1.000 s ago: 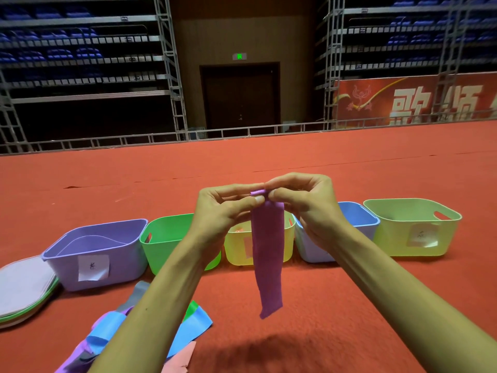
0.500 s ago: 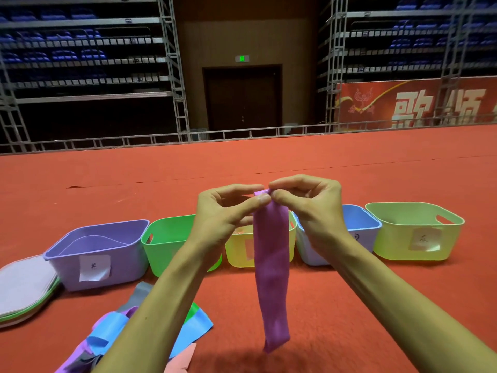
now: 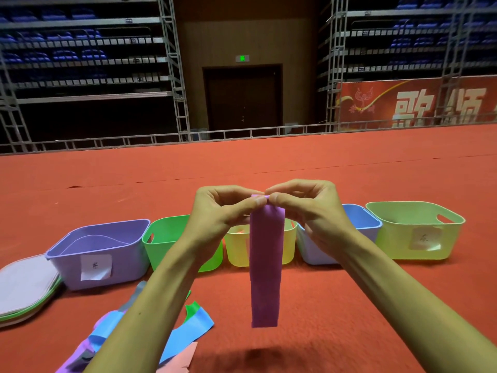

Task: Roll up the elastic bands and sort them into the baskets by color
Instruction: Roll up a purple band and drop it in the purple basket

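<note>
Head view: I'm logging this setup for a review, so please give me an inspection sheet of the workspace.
Surface: red carpet floor, with five baskets in a row on it.
Job's things: purple band hanging from its top end; purple basket, green basket, yellow basket, blue basket and light green basket, left to right; loose bands piled at near left.
Clutter: stack of flat pale pieces beside the purple basket.
Grippers: left hand and right hand both pinch the purple band's top end.
Cables: nothing seen.
Surroundings: tiered blue seats, dark door, red banner, metal railing.
</note>
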The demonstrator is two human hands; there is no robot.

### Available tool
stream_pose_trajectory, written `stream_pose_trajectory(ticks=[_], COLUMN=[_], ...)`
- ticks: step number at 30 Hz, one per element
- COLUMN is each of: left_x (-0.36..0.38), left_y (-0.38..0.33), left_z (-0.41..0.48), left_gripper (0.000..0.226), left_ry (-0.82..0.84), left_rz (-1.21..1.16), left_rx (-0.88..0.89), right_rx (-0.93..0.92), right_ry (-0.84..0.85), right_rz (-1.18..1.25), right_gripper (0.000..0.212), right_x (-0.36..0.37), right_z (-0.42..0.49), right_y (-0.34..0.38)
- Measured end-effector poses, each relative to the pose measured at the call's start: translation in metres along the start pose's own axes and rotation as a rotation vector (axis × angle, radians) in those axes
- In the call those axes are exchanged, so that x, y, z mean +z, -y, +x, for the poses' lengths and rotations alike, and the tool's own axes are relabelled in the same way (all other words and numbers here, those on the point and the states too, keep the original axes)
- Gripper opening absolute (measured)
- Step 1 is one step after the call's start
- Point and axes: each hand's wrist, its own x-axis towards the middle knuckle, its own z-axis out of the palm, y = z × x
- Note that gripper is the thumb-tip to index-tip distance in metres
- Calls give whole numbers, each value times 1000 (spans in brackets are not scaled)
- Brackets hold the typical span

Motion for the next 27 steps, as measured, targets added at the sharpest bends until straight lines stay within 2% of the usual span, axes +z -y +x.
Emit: stream_pose_trajectory(ticks=[11, 14, 24, 27], left_x=[5, 9, 17, 20], left_y=[-2, -1, -1, -1], left_z=[-3, -5, -8, -9], left_gripper=[24, 18, 28, 22], left_ry=[-42, -77, -59, -79], left_rz=[-85, -118, -294, -310], left_rx=[-14, -32, -135, -146], right_rx=[-44, -25, 59, 71], right_ry=[-37, -85, -252, -299], right_rz=[3, 11, -37, -77], right_gripper=[23, 19, 11, 22], right_x=[10, 15, 25, 27], right_z=[-1, 0, 1, 0], right_y=[2, 2, 4, 3])
